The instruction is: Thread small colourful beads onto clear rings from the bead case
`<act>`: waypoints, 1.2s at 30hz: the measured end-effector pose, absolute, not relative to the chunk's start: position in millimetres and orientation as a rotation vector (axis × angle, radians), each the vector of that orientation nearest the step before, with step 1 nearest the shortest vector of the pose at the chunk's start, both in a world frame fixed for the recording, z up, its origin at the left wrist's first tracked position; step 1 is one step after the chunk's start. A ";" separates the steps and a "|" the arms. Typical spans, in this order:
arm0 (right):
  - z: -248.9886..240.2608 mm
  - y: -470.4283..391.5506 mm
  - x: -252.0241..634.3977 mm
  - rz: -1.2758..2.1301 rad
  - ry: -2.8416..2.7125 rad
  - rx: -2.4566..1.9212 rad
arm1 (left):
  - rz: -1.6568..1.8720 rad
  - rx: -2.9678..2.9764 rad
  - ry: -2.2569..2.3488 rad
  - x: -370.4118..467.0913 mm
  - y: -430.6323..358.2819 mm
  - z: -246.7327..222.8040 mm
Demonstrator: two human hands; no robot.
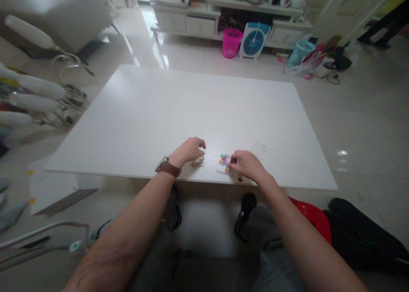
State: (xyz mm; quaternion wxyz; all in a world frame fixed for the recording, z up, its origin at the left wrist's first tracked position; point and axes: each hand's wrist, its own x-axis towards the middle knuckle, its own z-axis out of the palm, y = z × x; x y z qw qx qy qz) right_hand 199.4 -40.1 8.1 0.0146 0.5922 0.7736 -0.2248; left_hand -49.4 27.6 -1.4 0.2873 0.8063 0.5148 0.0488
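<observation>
My left hand (191, 149), with a watch (168, 167) on its wrist, is just above a small pile of metal rings (198, 162). Its thumb and forefinger are apart, with nothing visible between them. To the right, a small clear compartment box (221, 170) holds colourful beads (223, 158). My right hand (245, 163) is at the box's right side, fingers pressed together; whatever is in them is too small to make out. Below that hand, near the table's front edge, lies a small yellow and dark figure (239, 178).
A clear flat plastic piece (259, 149) lies on the white table (204, 100), beyond my right hand. Across the floor stand a pink basket (231, 43), a blue and white fan (254, 41) and a light blue basket (300, 52). A person's legs (388, 24) show at far right.
</observation>
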 end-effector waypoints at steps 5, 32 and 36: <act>9.6 -40.9 201.9 -0.704 2.380 1.879 | -0.031 2.206 1.426 -54.5 22.3 -14.2; 17.0 -43.5 201.4 -0.709 2.450 1.908 | -0.042 2.238 1.514 -50.6 24.1 -21.4; 16.6 -43.4 202.4 -0.689 2.462 1.906 | 0.009 2.207 1.461 -48.3 22.8 -6.9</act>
